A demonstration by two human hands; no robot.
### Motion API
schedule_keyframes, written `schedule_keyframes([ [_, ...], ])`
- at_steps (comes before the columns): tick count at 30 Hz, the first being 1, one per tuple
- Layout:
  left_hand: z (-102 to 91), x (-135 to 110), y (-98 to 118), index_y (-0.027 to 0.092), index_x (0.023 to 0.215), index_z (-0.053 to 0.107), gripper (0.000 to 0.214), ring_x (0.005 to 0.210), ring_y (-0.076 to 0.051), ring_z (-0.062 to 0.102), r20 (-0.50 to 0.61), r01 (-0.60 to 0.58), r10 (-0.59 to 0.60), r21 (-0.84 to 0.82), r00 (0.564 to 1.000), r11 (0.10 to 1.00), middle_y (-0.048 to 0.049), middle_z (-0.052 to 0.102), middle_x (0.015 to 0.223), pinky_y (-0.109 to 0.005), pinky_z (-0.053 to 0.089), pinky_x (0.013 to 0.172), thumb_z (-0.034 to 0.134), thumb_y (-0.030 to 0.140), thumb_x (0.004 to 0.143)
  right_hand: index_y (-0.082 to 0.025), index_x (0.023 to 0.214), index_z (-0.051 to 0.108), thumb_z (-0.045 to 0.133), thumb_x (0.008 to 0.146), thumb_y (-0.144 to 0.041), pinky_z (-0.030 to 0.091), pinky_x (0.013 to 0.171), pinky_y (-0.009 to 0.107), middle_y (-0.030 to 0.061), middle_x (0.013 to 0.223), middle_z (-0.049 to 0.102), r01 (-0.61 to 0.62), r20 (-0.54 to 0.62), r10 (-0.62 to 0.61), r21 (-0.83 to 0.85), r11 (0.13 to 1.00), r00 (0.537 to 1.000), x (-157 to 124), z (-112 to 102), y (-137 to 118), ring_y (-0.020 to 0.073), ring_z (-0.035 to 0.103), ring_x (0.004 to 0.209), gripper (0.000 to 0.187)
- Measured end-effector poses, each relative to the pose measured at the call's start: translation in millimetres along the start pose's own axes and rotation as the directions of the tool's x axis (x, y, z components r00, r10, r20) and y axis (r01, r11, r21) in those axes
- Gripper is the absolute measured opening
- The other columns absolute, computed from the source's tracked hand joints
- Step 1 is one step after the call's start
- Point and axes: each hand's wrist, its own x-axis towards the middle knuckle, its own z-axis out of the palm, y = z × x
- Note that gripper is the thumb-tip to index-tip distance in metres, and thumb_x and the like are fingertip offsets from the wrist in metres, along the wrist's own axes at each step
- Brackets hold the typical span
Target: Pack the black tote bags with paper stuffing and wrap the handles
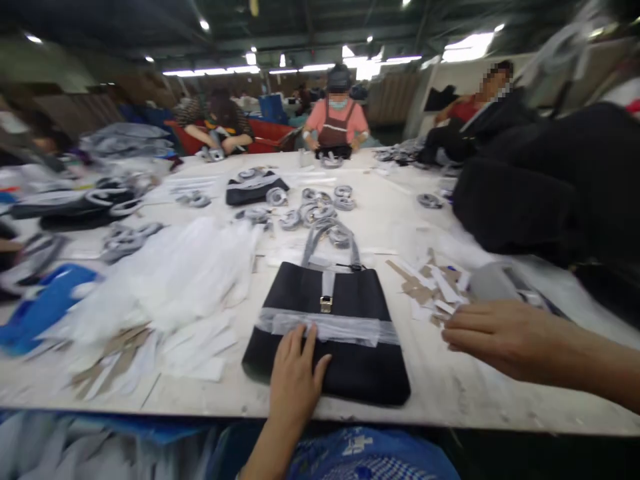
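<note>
A black handbag [360,373] lies flat on the white table in front of me. A clear protective strip [325,329] runs across its middle, above which sits a gold clasp [326,304]. Its handles [333,240], wrapped in grey film, point away from me. My left hand [296,377] rests on the bag's front with the fingers spread, the fingertips at the strip. To the right of the bag, my right hand [493,337] is by a pile of paper and cardboard scraps [433,287]. Its fingers are pressed together; what they may hold is hidden.
Crumpled white wrapping sheets [185,267] heap up on the left, beside a blue object [55,300]. Several coiled grey straps [317,208] and another black bag [255,190] lie beyond. Dark material [540,187] is piled at right. A co-worker [337,120] works across the table.
</note>
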Motion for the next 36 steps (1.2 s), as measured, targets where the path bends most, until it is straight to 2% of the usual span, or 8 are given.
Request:
schedule_keyframes([
  [1,-1.6,0,1,0.019,0.142,0.047,0.052,0.126,-0.032,0.048,0.019,0.02,-0.02,-0.015,1.0,1.0,-0.0148,0.05,0.14,-0.05,0.042,0.106,0.053,0.038,0.094,-0.028,0.087,0.068,0.053,0.094,-0.027,0.043,0.063,0.031,0.0024,0.077,0.069,0.133,0.055,-0.132,-0.011,0.991,0.99,26,3,-2,0.0182,0.06,0.069,0.016],
  [3,-4.4,1,4,0.018,0.142,0.046,0.054,0.128,-0.032,0.045,0.048,0.061,-0.059,-0.051,0.997,0.997,-0.0153,0.049,0.141,-0.052,0.04,0.108,0.054,0.039,0.094,-0.025,0.084,0.064,0.05,0.094,-0.018,0.039,0.061,0.033,0.0023,0.076,0.066,0.391,0.188,-0.382,-0.014,0.92,0.905,77,12,-6,0.018,0.057,0.067,0.019],
  [7,-6.8,0,8,0.02,0.143,0.044,0.058,0.13,-0.031,0.044,0.076,0.147,-0.138,-0.146,0.988,0.978,-0.0134,0.048,0.142,-0.052,0.036,0.112,0.055,0.045,0.092,-0.022,0.078,0.061,0.056,0.089,-0.014,0.035,0.061,0.033,0.0022,0.075,0.064,0.663,0.274,-0.645,0.035,0.748,0.713,170,35,-19,0.0178,0.054,0.069,0.015],
  [11,-5.7,0,9,0.021,0.143,0.042,0.061,0.132,-0.029,0.042,0.07,0.181,-0.168,-0.24,0.983,0.954,-0.011,0.047,0.143,-0.051,0.031,0.116,0.057,0.047,0.09,-0.019,0.081,0.064,0.066,0.078,-0.01,0.032,0.058,0.033,0.0036,0.078,0.066,0.837,0.385,-0.786,0.06,0.544,0.484,241,56,-36,0.0191,0.056,0.073,0.009],
  [15,-4.7,0,10,0.016,0.141,0.043,0.059,0.132,-0.027,0.042,0.041,0.214,-0.212,-0.308,0.976,0.927,-0.0119,0.05,0.139,-0.048,0.028,0.119,0.056,0.042,0.09,-0.017,0.082,0.067,0.067,0.076,-0.009,0.028,0.054,0.034,0.0034,0.077,0.068,0.892,0.495,-0.792,0.073,0.447,0.356,278,65,-48,0.0193,0.057,0.07,0.01],
  [24,2.0,-5,11,0.014,0.137,0.048,0.052,0.133,-0.027,0.042,-0.041,0.206,-0.234,-0.351,0.971,0.913,-0.0127,0.052,0.14,-0.048,0.026,0.119,0.051,0.043,0.093,-0.016,0.081,0.068,0.069,0.077,-0.008,0.027,0.054,0.032,0.0036,0.078,0.069,0.927,0.576,-0.772,0.062,0.369,0.269,302,78,-67,0.0193,0.06,0.073,0.009],
  [32,7.0,-7,8,0.014,0.14,0.045,0.055,0.138,-0.026,0.038,-0.031,0.188,-0.209,-0.333,0.977,0.924,-0.011,0.047,0.147,-0.044,0.023,0.121,0.045,0.047,0.096,-0.016,0.079,0.07,0.067,0.082,-0.011,0.029,0.054,0.03,0.0043,0.076,0.07,0.946,0.596,-0.771,0.054,0.32,0.227,325,104,-93,0.0181,0.061,0.074,0.007],
  [36,8.6,-7,8,0.014,0.141,0.045,0.056,0.137,-0.028,0.039,-0.027,0.19,-0.21,-0.322,0.977,0.927,-0.0115,0.047,0.147,-0.046,0.024,0.121,0.044,0.048,0.096,-0.015,0.076,0.073,0.066,0.082,-0.01,0.028,0.051,0.03,0.0055,0.072,0.071,0.951,0.617,-0.751,0.015,0.31,0.235,330,118,-102,0.0189,0.062,0.069,0.01],
])
